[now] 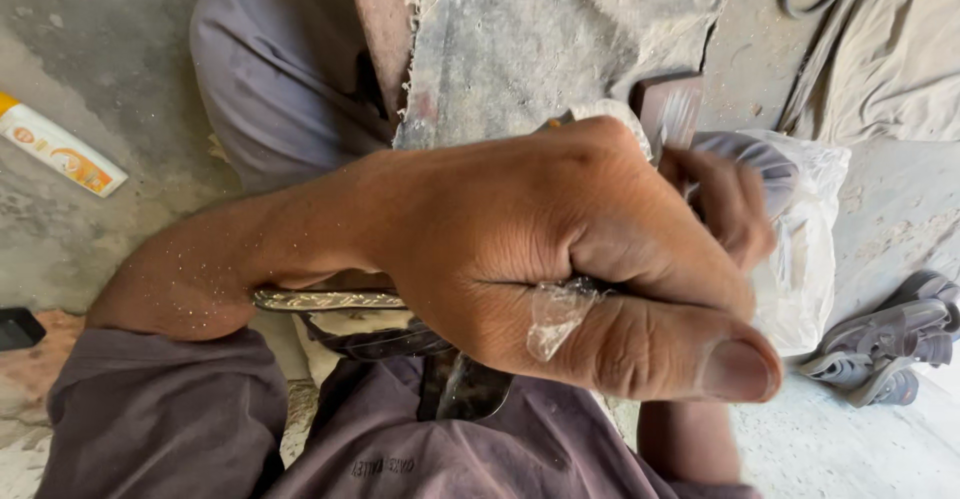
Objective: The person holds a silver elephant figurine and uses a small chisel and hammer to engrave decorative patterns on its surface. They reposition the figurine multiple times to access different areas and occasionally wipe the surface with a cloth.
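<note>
The sleeve point(160, 409) and trousers point(280, 89) are a dull greyish purple. The floor point(90, 39) is dusty grey concrete. A tube point(60, 147) lying on it is white with orange and yellow printing. The plastic bag point(805, 259) is clear to milky white. The sandals point(890, 344) are grey. The cloth point(560, 29) is pale grey, with a pinkish edge.
</note>
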Tool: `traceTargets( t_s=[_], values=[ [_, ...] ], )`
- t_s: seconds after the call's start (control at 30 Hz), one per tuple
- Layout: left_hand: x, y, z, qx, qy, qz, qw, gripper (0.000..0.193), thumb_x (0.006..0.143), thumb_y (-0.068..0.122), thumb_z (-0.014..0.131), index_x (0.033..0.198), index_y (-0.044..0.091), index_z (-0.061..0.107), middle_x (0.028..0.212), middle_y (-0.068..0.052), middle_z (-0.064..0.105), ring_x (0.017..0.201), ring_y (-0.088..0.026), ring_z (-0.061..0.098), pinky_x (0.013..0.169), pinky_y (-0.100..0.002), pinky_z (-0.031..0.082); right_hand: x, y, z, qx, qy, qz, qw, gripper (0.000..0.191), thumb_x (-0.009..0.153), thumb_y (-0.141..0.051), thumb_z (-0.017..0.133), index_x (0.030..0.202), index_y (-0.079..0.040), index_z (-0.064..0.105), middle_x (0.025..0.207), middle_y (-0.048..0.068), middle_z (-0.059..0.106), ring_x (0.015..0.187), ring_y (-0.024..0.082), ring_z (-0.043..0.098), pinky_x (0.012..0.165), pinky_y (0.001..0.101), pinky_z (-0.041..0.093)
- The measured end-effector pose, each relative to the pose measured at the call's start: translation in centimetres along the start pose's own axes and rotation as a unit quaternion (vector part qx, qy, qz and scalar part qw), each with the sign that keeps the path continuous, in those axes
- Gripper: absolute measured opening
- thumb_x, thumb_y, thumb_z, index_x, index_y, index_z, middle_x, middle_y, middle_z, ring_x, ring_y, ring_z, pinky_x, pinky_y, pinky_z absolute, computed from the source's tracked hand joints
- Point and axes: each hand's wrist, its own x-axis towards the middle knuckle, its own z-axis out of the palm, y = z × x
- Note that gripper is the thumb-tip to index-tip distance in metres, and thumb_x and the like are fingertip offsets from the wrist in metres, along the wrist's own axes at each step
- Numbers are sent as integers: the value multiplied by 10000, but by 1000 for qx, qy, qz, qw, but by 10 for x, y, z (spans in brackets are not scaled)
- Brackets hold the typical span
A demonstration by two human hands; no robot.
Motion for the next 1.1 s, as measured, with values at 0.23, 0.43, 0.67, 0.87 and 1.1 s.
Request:
traceTargets(
  t_s=[0.23,0.43,0.67,0.87,1.1],
  values=[
    [-5,-1,-2,-1,5,-13,1000,368,1190,319,558,1020,61,757,710,-14,664,565,-77,556,582,-240,417,-8,-1,-1,6,4,-3,1000,31,1081,-26,733,1105,-31,751,940,65,693,821,146,619,741,327,502],
    [-7,-2,-2,-8,6,-4,1000,336,1172,312,507,1276,94,741,898,15,780,709,-47,635,629,-194,494,10,5,8,-8,30,7,999,40,1078,-34,737,1117,-25,744,954,65,690,829,142,617,746,319,501],
    [1,-12,-6,-6,3,13,1000,337,1167,345,503,1204,83,712,879,3,730,695,-54,631,616,-211,470,-13,14,0,4,14,3,1000,60,1075,-42,743,1130,-19,736,969,65,687,839,138,615,753,309,500],
    [4,-11,-6,-10,2,16,1000,364,1186,363,498,1097,69,693,815,-5,663,668,-65,588,602,-234,437,-11,28,12,-5,38,12,999,80,1072,-50,748,1141,-14,729,983,65,685,847,135,614,758,301,499],
    [9,-14,-6,-1,5,29,1000,445,1208,384,493,972,52,672,741,-13,585,636,-79,537,585,-261,398,-4,25,6,-7,49,9,999,104,1069,-59,753,1154,-8,721,999,65,682,856,131,612,764,291,498]
  ],
)
